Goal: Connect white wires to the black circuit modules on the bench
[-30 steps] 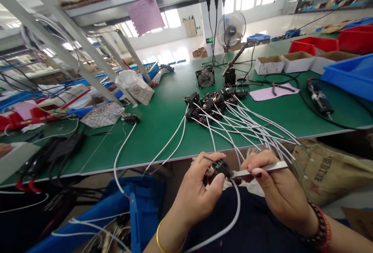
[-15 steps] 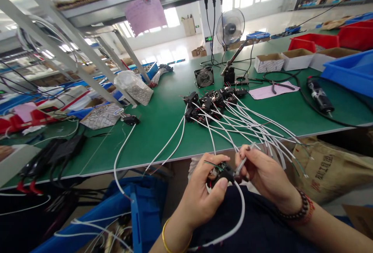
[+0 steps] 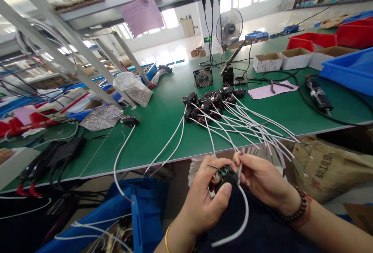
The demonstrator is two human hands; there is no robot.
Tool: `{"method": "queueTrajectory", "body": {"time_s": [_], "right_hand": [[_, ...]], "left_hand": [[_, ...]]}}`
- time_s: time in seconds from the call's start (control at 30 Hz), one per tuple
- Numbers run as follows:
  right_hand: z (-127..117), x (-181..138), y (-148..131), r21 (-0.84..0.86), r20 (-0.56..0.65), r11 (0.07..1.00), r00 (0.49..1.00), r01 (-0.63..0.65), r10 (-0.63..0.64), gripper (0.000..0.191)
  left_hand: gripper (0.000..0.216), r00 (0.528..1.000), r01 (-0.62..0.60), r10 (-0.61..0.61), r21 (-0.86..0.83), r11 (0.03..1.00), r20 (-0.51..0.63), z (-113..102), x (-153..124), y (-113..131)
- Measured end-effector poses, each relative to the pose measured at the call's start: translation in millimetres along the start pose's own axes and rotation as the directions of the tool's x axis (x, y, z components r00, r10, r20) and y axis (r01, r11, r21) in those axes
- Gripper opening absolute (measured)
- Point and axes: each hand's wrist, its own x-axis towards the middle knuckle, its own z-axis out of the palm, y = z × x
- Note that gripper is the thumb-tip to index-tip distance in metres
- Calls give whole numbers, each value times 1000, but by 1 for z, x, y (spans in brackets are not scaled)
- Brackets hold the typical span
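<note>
My left hand (image 3: 207, 200) is closed around a small black connector part (image 3: 225, 176) with red and green wires and a white cable (image 3: 237, 225) that curves down over my lap. My right hand (image 3: 262, 181) pinches a thin metal tool (image 3: 239, 169) upright against the part's right side. Both hands work just below the front edge of the green table (image 3: 163, 128). On the table beyond them lies a heap of black connector parts (image 3: 210, 103) whose several white cables (image 3: 256, 128) trail over the edge toward me.
A blue bin (image 3: 136, 210) with cables sits at my lower left, a brown sack (image 3: 329, 167) at my right. On the table: a small fan (image 3: 203, 77), a soldering iron stand (image 3: 230, 72), pliers on pink paper (image 3: 274, 88), a black power tool (image 3: 319, 95), cardboard boxes (image 3: 268, 62), blue and red bins (image 3: 349, 70).
My right hand has turned the metal tool from lying flat to standing upright and drawn in against the part. My left hand keeps its grip, and the view has shifted slightly.
</note>
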Motion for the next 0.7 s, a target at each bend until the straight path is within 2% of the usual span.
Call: {"method": "queueTrajectory", "body": {"time_s": [0.03, 0.07, 0.13, 0.17, 0.2, 0.27, 0.33, 0.37, 0.4, 0.43, 0.47, 0.5, 0.53, 0.57, 0.6, 0.63, 0.7], "right_hand": [[-2, 2, 1, 46, 2, 998, 999, -45, 45, 49], [-3, 2, 2, 45, -21, 999, 1000, -19, 20, 49], [-4, -3, -1, -49, -94, 988, 984, 147, -151, 44], [-4, -8, -4, -143, -100, 956, 957, 256, -271, 40], [-3, -14, -6, -261, -73, 893, 915, 368, -398, 35], [0, -23, -12, -480, 77, 695, 815, 535, -574, 26], [2, -28, -14, -585, 232, 509, 732, 631, -641, 22], [2, -28, -13, -600, 264, 467, 712, 649, -651, 21], [2, -26, -12, -591, 249, 490, 723, 641, -645, 22], [1, -22, -9, -550, 191, 585, 772, 596, -606, 25], [0, -18, -6, -466, 112, 731, 852, 499, -511, 29], [-1, -13, -3, -336, 41, 876, 935, 345, -352, 34], [-3, -8, -1, -185, 4, 969, 987, 161, -163, 39], [-4, -4, 2, -57, 3, 998, 1000, 5, -5, 44], [-6, -2, 3, 22, 5, 997, 997, -74, 74, 47], [-6, -1, 3, 43, -15, 997, 998, -61, 62, 48], [-6, -5, 1, -70, -85, 985, 983, 159, -164, 42]], "left_hand": [[36, 1000, -4, 4, -13, 1000, 4, 0, 0, -1], [36, 1000, 5, -5, -5, 1000, -5, -1, 0, -2], [36, 999, 41, -39, 40, 998, -32, -1, 0, -2], [36, 998, 55, -52, 63, 996, -45, -1, 0, -1], [35, 997, 65, -61, 85, 994, -53, -1, 0, 0], [35, 994, 84, -75, 121, 989, -73, 1, 1, 4], [35, 991, 112, -99, 149, 982, -95, 3, 2, 6], [35, 988, 127, -111, 159, 979, -106, 4, 1, 6], [35, 987, 135, -118, 158, 978, -111, 5, 1, 6], [35, 988, 129, -115, 140, 982, -108, 5, 0, 5], [36, 991, 109, -99, 107, 988, -92, 5, 0, 5], [36, 995, 77, -72, 63, 995, -68, 6, -1, 4], [36, 998, 39, -39, 15, 999, -42, 6, -2, 3], [36, 1000, 11, -11, -25, 1000, -21, 6, -2, 2], [35, 1000, -3, 2, -47, 999, -13, 5, -3, 1], [35, 1000, 3, -4, -45, 999, -18, 5, -3, 1], [35, 998, 48, -48, -7, 999, -48, 5, -4, 1]]}}
